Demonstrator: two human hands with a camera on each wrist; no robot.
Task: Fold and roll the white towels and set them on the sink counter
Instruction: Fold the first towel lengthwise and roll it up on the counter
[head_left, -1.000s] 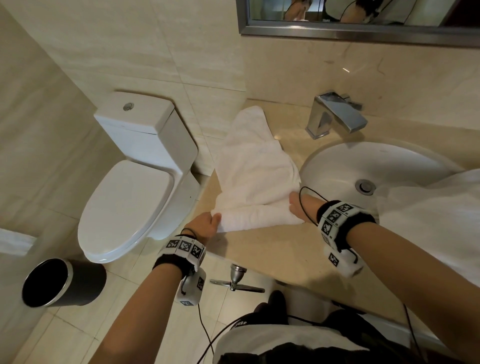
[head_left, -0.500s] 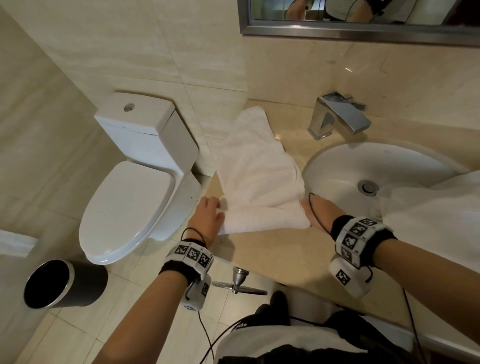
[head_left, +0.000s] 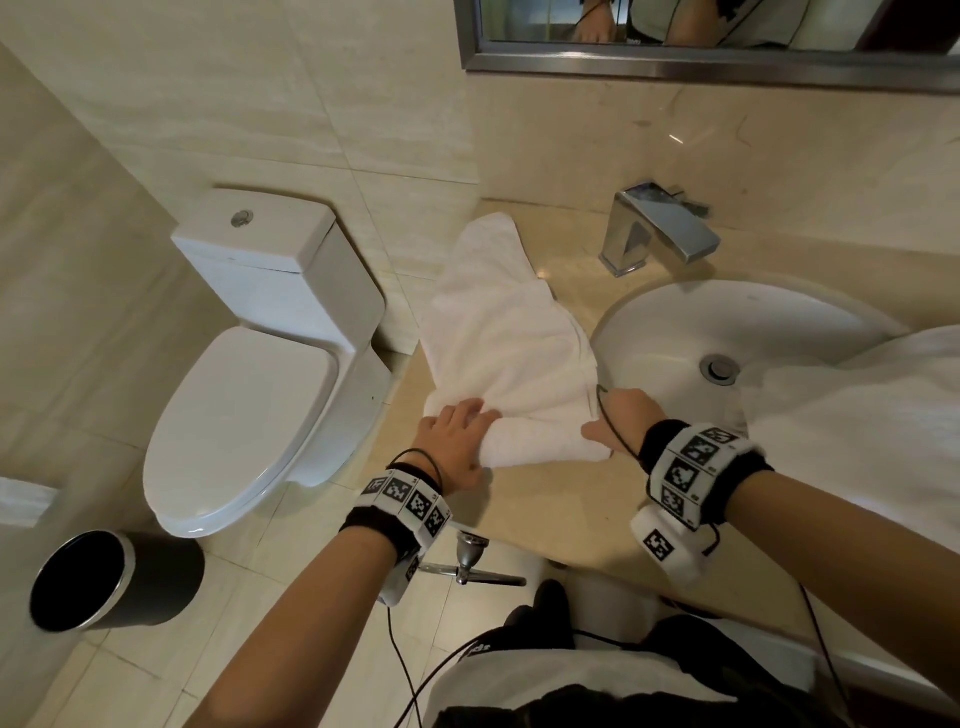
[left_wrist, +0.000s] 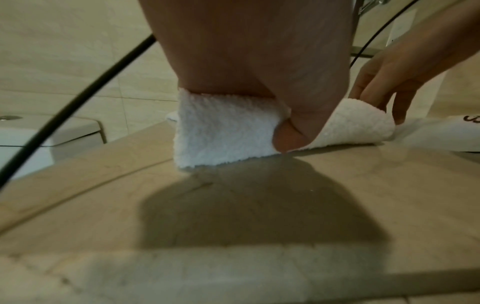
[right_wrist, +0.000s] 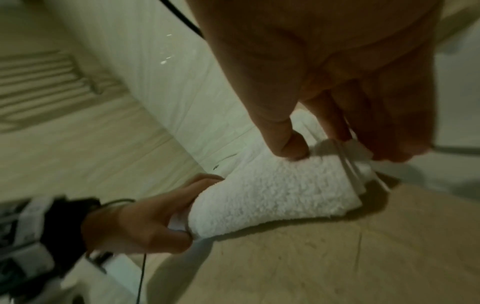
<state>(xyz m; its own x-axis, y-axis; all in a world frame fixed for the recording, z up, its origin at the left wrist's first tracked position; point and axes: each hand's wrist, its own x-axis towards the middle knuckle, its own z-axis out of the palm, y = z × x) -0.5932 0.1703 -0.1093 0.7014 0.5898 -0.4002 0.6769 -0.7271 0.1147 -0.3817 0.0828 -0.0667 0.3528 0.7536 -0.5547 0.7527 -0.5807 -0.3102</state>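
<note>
1. Towel (head_left: 511, 358) on the counter (head_left: 545, 499), between the hands at its near end, stretching away from them toward the wall.
2. Near end already turned into a short roll (head_left: 540, 441); only a turn or so wound, judging by its thinness.
3. Rest of the towel flat beyond the fingers, folded lengthwise with some wrinkling on the sink (head_left: 727, 332) side; most of the length left to roll.
4. Left hand (head_left: 457, 447) curled over the roll's left end, fingers on top, thumb tucked under the front, gripping it; seen from the left wrist, thumb (left_wrist: 288, 137) pressed into the terry just above the stone.
5. Right hand (head_left: 618, 421) pinching the roll's right end, thumb in front and fingers behind; right wrist view blurred, yet thumb (right_wrist: 291, 144) plainly on the cloth with the hem edges bunched beside it.
6. Neither hand spread wide; both closed on the same towel.
7. Second white cloth (head_left: 852, 415) right of the right hand, draped over the sink's edge, loose and unrolled; probably the next towel, though not certain.
8. No finished roll anywhere in view.
9. Judged stage: early, with folding of the first towel done and rolling just begun; remaining are rolling to the far end, setting it down, then the other cloth.
10. Left of the left hand, past the counter edge: toilet (head_left: 260, 374) and bin (head_left: 114, 582) on the floor; beyond the right hand, tap (head_left: 654, 228).
</note>
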